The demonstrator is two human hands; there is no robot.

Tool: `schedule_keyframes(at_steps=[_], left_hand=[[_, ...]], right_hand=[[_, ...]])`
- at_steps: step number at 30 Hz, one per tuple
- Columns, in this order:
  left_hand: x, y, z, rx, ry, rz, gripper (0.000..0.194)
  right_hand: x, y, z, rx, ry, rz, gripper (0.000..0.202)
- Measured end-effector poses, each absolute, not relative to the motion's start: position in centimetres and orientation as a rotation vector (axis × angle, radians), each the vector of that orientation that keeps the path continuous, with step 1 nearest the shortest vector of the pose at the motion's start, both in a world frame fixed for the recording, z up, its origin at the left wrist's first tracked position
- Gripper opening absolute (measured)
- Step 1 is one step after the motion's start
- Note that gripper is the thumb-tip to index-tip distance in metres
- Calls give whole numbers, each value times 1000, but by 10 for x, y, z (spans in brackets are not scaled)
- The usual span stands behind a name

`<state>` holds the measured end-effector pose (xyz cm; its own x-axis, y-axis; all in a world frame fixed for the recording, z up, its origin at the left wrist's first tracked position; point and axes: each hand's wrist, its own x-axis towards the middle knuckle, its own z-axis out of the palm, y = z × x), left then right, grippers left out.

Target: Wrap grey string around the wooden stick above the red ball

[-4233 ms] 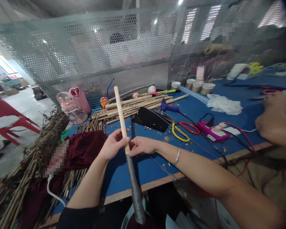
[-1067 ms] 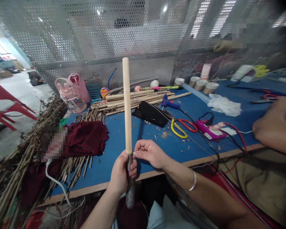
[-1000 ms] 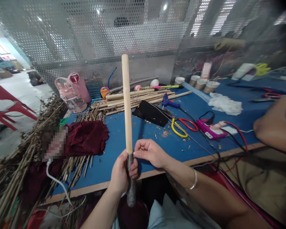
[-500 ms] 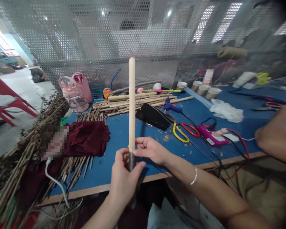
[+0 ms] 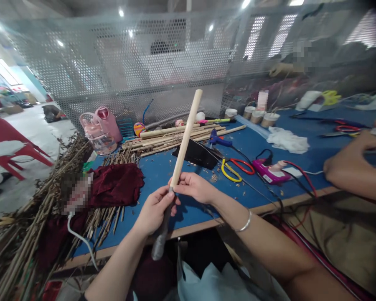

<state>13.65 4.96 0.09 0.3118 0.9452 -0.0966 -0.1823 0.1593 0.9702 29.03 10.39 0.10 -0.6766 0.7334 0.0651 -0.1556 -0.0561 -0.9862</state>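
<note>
Head view showed the wooden stick (image 5: 186, 140) freshly tipped toward one o'clock, left hand (image 5: 152, 212) pinching its grey wrap (image 5: 161, 238), right hand (image 5: 198, 188) pinching just above, seemingly steadying the join (image 5: 171, 189).

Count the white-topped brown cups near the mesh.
4: a lone cup left of the translucent strip; right of it, a left cup, a middle cup and a right cup, clustered. Others may be hidden.
</note>
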Motion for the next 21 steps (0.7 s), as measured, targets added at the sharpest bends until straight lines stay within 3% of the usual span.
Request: schedule_keyframes(at_steps=[10,14,17,21], left_hand=[[157,37,-17,708,801,1320,21],[154,38,-15,664,831,1373,21],[144,36,-11,668,848,1366,22],[127,26,-9,704,804,1357,23]], right_hand=[[278,119,10,-675,-2020,1633,32],[279,131,17,-504,-2073,1845,37],[304,139,22,-497,-2102,1985,43],[364,139,20,-701,-1799,1908,36]])
